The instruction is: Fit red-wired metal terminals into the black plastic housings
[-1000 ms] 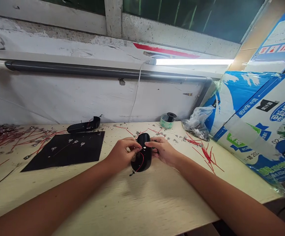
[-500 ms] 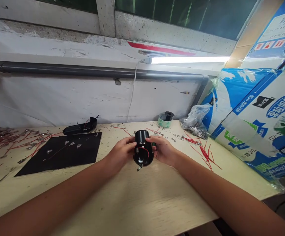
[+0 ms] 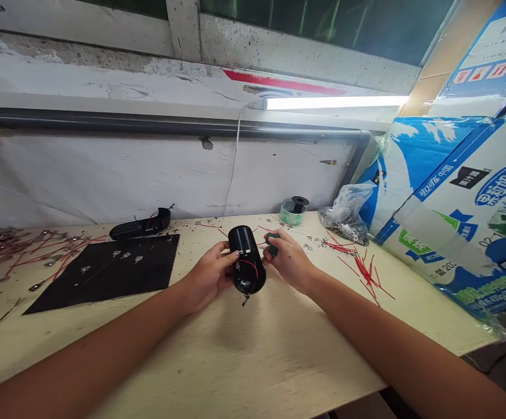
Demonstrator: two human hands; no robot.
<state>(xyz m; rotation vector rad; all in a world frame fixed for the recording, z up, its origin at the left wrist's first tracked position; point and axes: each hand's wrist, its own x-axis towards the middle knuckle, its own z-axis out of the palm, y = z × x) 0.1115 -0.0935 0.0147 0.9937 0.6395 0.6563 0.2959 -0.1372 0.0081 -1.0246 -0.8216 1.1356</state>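
Fingers [image 3: 229, 251] of the left hand [image 3: 207, 278] are curling around the side of a black cylindrical housing [image 3: 245, 261], holding it tilted in the air above the table, with its rounded end toward the person. The right hand [image 3: 291, 261] is just beside the housing, its fingertips [image 3: 267, 256] drawn narrow around a small green piece [image 3: 272, 244], though the view is too small to be sure how firmly they are gripping it. A red wire [image 3: 246, 269] is looping across the housing's face, and a small metal terminal [image 3: 245, 300] is dangling below it. On the pale wooden table [image 3: 253, 355], a black mat [image 3: 100, 276] is lying left of the hands with a few terminals on it, and a second black housing [image 3: 139, 227] is resting just behind the mat. Loose red wires [image 3: 366, 276] are scattered to the right, more red wires [image 3: 17, 253] are spreading at the far left, and metal terminals [image 3: 307, 247] are dotting the table behind the hands. A tape roll [image 3: 292, 212] is standing near the wall beside a clear plastic bag [image 3: 344, 224] of metal pieces, while printed cartons [image 3: 453, 221] are leaning at the right.
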